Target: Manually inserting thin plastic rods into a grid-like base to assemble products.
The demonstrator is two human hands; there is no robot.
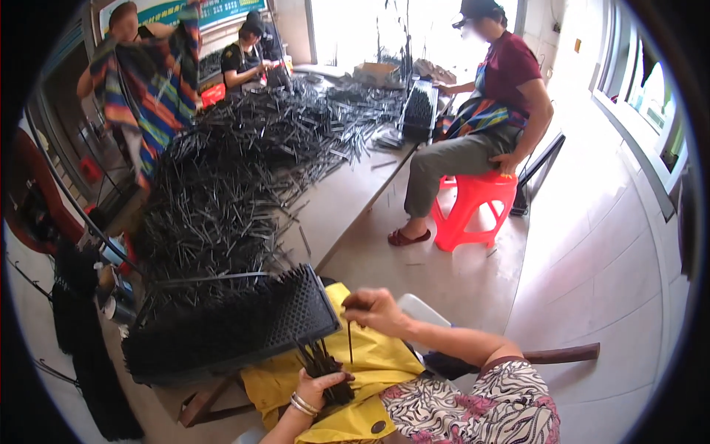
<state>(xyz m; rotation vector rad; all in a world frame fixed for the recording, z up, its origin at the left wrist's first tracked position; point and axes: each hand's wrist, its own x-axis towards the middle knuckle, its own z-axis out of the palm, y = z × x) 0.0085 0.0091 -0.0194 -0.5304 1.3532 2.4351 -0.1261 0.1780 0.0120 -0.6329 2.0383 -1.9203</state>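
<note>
Wrapped around a bundle of thin black sticks (323, 364), my left hand (316, 386) rests low over the yellow apron (274, 388) on my lap. My right hand (380, 311) is raised above and to the right of it, its fingers pinched on a single thin dark stick (350, 342) that hangs down. Just left of both hands, a long black tray (319, 300) with a grid of holes lies at the table's near end. Its right part shows bare holes, while the rest is packed with upright black pieces.
A large heap of loose black strips (214, 170) covers much of the long table (336, 211). A person on a red stool (473, 211) sits by a second filled tray (419, 111). Another sits at the far end; one at the left holds a striped cloth (148, 96).
</note>
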